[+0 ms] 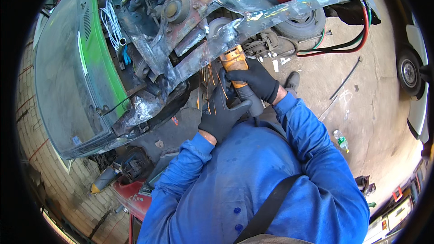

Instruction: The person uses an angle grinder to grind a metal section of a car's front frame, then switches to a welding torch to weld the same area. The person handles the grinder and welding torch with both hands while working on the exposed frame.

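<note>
Gripping an orange-and-grey power tool (235, 63) in the right hand (257, 80), with fingers wrapped round it, beneath a scraped metal beam (266, 23); touching the tool's grey end with the left hand (222, 118), cannot tell how tightly closed; throwing sparks (209, 74).

To my right, a tan floor (375, 99), scuffed and marked with white, brightens toward the lower right, beyond a white car (418, 119). To my left, pale brickwork (63, 187) bears reddish lines; whether wall or paving, I cannot tell.
</note>
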The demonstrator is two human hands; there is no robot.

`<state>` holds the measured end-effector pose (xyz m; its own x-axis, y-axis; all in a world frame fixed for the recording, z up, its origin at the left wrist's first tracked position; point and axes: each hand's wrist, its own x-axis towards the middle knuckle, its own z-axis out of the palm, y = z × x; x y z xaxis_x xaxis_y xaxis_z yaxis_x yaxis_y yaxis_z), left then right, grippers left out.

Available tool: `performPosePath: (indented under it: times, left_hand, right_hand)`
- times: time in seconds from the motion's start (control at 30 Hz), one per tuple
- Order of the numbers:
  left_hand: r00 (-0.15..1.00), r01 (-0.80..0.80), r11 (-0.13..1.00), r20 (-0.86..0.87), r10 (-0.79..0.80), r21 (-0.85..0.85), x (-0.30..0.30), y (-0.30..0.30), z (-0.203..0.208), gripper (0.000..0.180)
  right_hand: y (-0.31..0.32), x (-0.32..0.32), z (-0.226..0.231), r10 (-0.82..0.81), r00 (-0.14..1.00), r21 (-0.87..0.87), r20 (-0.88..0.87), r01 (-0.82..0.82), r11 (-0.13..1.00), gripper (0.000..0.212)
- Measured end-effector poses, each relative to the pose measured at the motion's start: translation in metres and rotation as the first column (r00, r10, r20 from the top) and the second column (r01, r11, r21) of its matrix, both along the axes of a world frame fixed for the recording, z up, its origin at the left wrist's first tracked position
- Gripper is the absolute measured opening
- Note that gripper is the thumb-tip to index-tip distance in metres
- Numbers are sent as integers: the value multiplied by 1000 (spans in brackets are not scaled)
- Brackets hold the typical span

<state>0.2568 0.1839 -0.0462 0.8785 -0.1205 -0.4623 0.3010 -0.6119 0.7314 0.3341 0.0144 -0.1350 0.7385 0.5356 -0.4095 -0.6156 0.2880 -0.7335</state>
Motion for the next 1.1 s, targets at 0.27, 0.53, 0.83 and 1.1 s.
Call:
performPosePath:
  times: [0.27,0.53,0.83,1.1]
  left_hand:
    - [999,-27,1000,41,26,13,-1,8,-10,123]
    - [995,-19,994,104,8,110,3,17,-23,119]
    - [980,7,963,192,-61,269,5,37,-46,122]
    - [995,-37,989,101,23,142,22,64,-72,90]
  right_hand:
    - [11,3,1,-10,1000,19,-28,10,1000,42]
    - [21,5,-19,-46,999,99,-28,48,994,41]
    - [54,-8,-42,-176,984,153,22,171,973,42]
    - [85,-7,-59,-219,976,229,8,211,950,39]
